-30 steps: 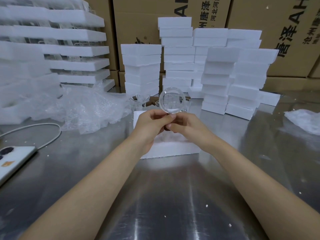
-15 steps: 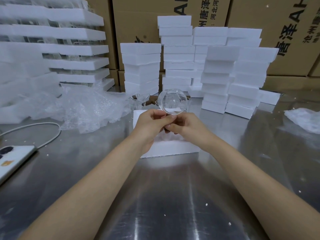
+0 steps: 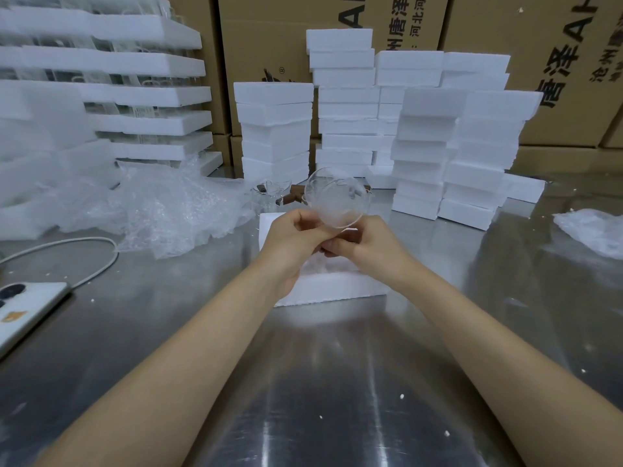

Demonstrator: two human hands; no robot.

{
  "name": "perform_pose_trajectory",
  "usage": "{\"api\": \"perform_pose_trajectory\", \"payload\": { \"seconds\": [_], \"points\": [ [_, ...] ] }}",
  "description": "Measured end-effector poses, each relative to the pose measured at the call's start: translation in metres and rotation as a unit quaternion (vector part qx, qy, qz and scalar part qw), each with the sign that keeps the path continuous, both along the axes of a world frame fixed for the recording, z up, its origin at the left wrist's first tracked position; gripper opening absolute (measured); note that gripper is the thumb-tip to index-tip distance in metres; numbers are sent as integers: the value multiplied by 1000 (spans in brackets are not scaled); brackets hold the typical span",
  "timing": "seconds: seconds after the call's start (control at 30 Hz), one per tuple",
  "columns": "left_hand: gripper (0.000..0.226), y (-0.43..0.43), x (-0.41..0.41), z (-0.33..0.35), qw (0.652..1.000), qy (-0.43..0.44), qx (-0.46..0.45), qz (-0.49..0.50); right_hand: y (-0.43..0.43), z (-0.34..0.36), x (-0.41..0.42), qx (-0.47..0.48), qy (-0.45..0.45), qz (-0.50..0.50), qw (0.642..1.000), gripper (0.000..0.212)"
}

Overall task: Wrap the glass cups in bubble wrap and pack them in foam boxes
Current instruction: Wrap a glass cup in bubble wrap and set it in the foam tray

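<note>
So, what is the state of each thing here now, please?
glass cup: lifted, tilted, looks unwrapped
left hand: fingers grip the cup
right hand: fingers grip the cup
foam box: open, under the hands
second glass cup: standing upright
foam box stacks: closed
phone: face down
</note>
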State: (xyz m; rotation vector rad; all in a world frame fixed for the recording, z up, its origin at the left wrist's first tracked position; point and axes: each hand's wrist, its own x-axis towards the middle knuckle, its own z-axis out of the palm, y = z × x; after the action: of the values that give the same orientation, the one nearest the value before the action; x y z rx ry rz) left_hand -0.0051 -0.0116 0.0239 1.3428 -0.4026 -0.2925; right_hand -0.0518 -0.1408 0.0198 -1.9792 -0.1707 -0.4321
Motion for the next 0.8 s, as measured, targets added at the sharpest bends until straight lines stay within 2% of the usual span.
{"api": "perform_pose_trajectory", "payload": {
  "seconds": [0.17, 0.43, 0.57, 0.8],
  "points": [
    [22, 1, 0, 1, 1000, -2, 6, 2, -2, -1, 0, 55, 13, 31, 998, 26],
    [34, 0, 3, -1, 1000, 3, 14, 18, -7, 3, -2, 154, 46, 90, 983, 27],
    [35, 0, 2, 0, 999, 11, 19, 28, -11, 5, -2, 213, 64, 91, 971, 42],
    [34, 1, 4, -2, 999, 16, 27, 38, -12, 5, 0, 217, 84, 83, 969, 66]
  ]
}}
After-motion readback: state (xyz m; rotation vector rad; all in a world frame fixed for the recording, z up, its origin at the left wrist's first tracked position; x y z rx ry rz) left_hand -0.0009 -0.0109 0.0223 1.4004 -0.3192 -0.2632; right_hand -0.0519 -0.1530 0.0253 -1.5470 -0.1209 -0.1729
